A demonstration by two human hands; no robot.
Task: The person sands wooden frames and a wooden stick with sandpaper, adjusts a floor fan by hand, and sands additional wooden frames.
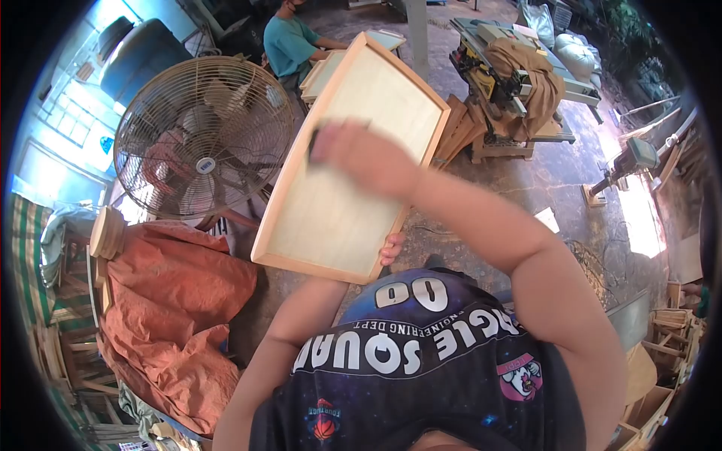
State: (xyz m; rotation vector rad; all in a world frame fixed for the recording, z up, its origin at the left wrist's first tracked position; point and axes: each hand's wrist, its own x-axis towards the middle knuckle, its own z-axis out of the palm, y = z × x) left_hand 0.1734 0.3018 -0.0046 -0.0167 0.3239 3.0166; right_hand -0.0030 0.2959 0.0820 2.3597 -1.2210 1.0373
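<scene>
A shallow wooden tray (pixel 301 218), with a pale flat base and a raised light-wood rim, is held tilted in front of my body. My left hand (pixel 391 249) supports it from below, its forearm passing under the near end and its fingers curled over the right rim. Smeared by motion, my right hand (pixel 368 159) is over the tray's inner face near the left rim. It is closed on a small dark block (pixel 313 146), mostly covered by the fingers, whose exact kind I cannot make out.
A large caged fan (pixel 204 143) stands at the left, above an orange-red cloth (pixel 173 323) draped over something. Beyond the tray sits a co-worker in a teal shirt (pixel 289 45). A machine bench with a brown cloth (pixel 526 75) is at the upper right.
</scene>
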